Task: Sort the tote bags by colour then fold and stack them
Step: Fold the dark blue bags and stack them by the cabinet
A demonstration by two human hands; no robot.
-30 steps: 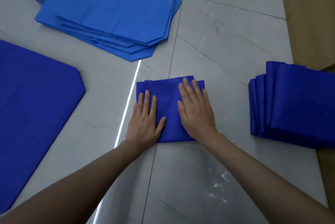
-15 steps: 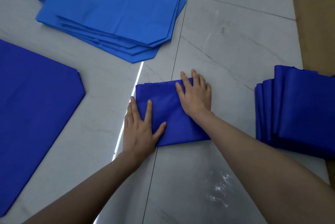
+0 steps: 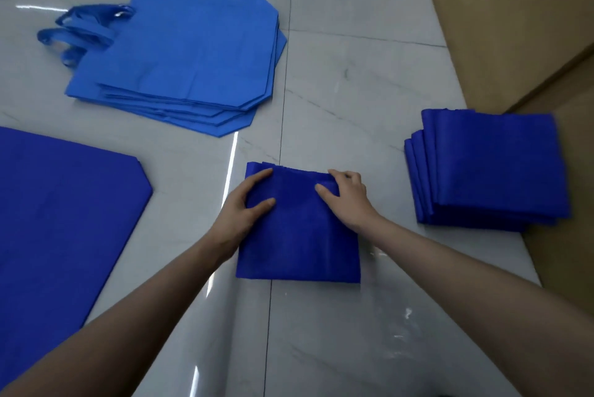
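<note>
Royal-blue fabric sits squared up in front of me: 1 folded tote bag [image 3: 299, 236] lying flat on the pale marble-look floor [image 3: 353, 75], across a grout line between 2 tiles. My left grip [image 3: 239, 216] has closed on the bag's left edge near the far corner, thumb laid on top of the cloth and the forefinger stretched along the upper surface; I cannot tell where the remaining fingers sit, since the hand hides them. My right grip [image 3: 348, 200] pinches the far right corner, thumb pressed onto the top face and the fingers curled over the far edge. The near half of the bag lies free of both hands, smooth and flat.

To my right, well apart from the bag, a stack of folded bags [image 3: 491, 168] in the same deep blue rests beside the brown cardboard [image 3: 514, 27], its rounded folds stepped toward me on the left side. To my left, a large unfolded dark blue bag [image 3: 58, 210] lies spread out, 1 clipped corner pointing toward the middle. Farther off, beyond it, a pile of lighter blue bags [image 3: 193, 53] lies flat and unfolded, the layers fanned slightly at the near edge, with their loop handles [image 3: 80, 33] bunched at the left end. Glare streaks run across the glossy tiles between the piles.
</note>
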